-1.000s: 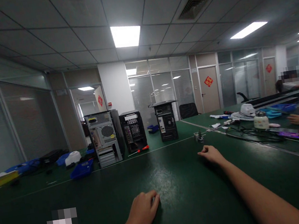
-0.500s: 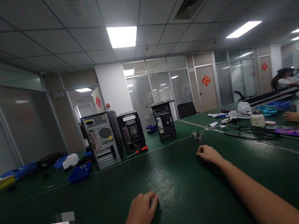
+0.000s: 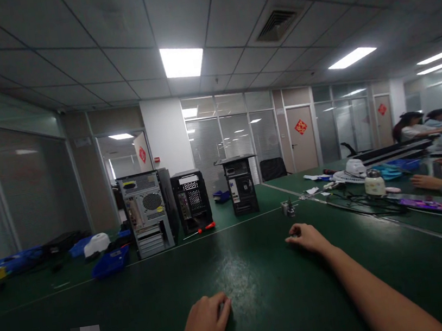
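My left hand (image 3: pixel 205 324) rests knuckles-up on the dark green table (image 3: pixel 263 291), fingers curled under, with nothing visible in it. My right hand (image 3: pixel 305 237) lies farther out on the table, arm stretched forward, fingers loosely curled into a fist; whether it holds anything I cannot make out. A small metal part (image 3: pixel 288 208) stands on the table just beyond my right hand, apart from it.
Three computer towers (image 3: pixel 148 214) (image 3: pixel 191 201) (image 3: pixel 241 185) stand at the far side, a red-handled screwdriver (image 3: pixel 205 228) by them. Blue trays (image 3: pixel 109 262) lie at the left. Cables, a white jar (image 3: pixel 374 183) and other people's hands (image 3: pixel 423 181) are at the right.
The view has tilted up and shifted slightly, so both hands sit lower in the picture. The hands themselves have stayed in place on the table.
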`<action>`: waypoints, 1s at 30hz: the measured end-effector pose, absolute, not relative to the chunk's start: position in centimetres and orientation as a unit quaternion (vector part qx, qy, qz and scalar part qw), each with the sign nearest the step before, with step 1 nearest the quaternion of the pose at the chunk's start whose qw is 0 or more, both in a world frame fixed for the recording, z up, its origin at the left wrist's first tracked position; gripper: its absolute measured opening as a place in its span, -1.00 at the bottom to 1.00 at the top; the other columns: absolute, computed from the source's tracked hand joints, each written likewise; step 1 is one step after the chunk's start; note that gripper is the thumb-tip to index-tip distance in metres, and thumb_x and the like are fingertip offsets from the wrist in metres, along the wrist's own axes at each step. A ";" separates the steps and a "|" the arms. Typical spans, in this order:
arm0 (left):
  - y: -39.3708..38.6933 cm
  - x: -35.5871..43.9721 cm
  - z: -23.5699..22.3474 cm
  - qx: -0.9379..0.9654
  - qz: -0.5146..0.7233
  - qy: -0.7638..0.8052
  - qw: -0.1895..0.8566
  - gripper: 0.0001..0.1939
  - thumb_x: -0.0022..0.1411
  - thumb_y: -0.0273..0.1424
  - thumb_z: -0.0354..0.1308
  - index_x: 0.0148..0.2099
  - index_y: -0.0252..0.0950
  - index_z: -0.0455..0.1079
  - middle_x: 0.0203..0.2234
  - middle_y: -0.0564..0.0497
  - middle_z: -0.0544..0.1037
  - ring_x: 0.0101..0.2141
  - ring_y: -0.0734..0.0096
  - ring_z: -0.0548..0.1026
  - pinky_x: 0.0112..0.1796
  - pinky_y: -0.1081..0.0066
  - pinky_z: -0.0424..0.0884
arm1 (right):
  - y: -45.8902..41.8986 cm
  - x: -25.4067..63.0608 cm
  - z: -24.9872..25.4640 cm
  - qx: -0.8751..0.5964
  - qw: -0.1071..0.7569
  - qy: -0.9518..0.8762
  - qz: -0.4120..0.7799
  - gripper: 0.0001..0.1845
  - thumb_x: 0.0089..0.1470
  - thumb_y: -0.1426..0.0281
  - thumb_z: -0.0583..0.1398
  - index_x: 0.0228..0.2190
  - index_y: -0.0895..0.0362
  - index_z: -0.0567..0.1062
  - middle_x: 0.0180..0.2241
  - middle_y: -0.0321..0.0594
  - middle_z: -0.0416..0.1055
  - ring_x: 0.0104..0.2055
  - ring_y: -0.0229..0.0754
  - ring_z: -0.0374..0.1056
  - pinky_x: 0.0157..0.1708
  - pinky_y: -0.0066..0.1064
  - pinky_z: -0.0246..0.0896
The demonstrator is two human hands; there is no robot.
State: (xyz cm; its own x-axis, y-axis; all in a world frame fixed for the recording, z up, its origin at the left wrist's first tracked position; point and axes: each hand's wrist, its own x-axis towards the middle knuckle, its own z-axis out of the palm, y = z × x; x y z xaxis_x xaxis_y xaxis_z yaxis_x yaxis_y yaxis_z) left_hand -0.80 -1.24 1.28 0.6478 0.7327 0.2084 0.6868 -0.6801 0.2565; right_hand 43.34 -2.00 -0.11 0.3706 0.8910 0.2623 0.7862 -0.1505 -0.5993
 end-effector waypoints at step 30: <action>-1.4 -1.1 1.8 0.911 0.144 0.369 0.114 -0.59 0.47 -0.14 -0.19 -0.01 -0.13 0.46 -0.20 0.01 0.62 -0.19 0.26 0.53 -0.22 0.40 0.24 | -5.2 19.0 3.4 -0.459 0.207 -0.863 0.039 -0.61 0.17 0.28 0.20 0.03 0.04 0.50 -0.01 -0.15 0.45 -0.03 -0.11 0.41 -0.01 -0.37 0.26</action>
